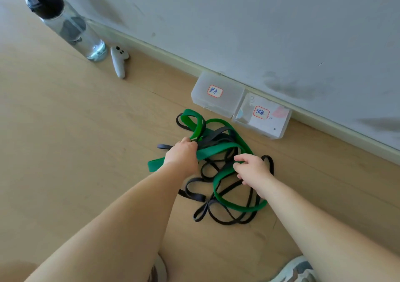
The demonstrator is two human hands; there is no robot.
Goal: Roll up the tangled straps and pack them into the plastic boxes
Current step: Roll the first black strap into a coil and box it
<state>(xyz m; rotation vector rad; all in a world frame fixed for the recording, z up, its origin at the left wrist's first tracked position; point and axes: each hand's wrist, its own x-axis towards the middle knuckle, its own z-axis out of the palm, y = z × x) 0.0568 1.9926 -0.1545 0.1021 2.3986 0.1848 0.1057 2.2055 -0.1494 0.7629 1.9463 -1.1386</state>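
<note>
Two plastic boxes (217, 94), seemingly two tangled straps (223, 149), two hands (181, 153), one bottle (65, 19), one controller (118, 61)

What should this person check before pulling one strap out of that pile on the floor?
1. Hold on a strap: ok. The left hand is closed on the green strap; the right hand has its fingers hooked on it too.
2. Strap free to slide out: not ok. The green strap is woven through the black straps.
3. Boxes within reach: ok. Both plastic boxes sit by the wall just past the pile.
4. Boxes open: not ok. Both lids look shut.
5. Which box takes which colour: cannot tell. The labels are handwritten.
6. Floor space for rolling: ok. The water bottle and controller stand well aside.
</note>
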